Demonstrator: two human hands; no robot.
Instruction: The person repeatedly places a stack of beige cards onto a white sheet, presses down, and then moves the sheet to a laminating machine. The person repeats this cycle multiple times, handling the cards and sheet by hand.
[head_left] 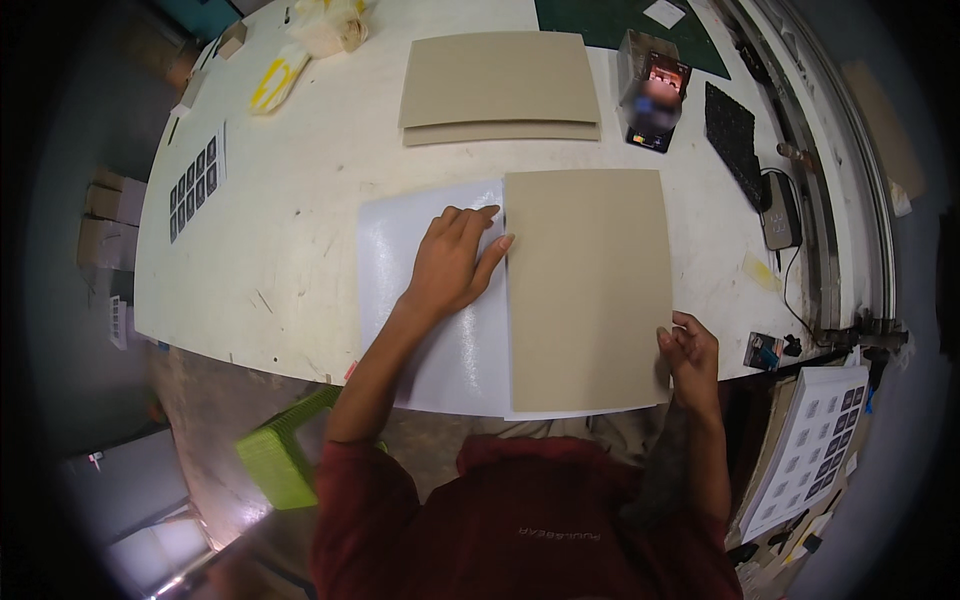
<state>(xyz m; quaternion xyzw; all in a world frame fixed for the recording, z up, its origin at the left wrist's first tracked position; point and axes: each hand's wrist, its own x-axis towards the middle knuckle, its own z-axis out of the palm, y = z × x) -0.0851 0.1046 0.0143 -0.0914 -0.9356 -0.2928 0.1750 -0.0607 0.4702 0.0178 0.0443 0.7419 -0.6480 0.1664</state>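
Note:
A beige-grey board (588,290) lies flat in front of me, over the right part of a glossy white sheet (390,260) that shows to its left. My left hand (455,258) rests on the glossy sheet with its fingers loosely spread. Its thumb and forefinger tips are by the board's left edge. At the board's lower right edge is my right hand (692,352), with curled fingers. Its thumb laps over the board and the other fingers bend beside the edge. The sheet and board reach the table's near edge.
More beige boards (500,85) are stacked farther back. Right of them, a phone (657,100) leans on a box. A black textured piece (735,145), a digital clock (780,210) and a metal rail (820,180) line the right side. Printed sheets (195,185) lie left; a green crate (275,455) stands below.

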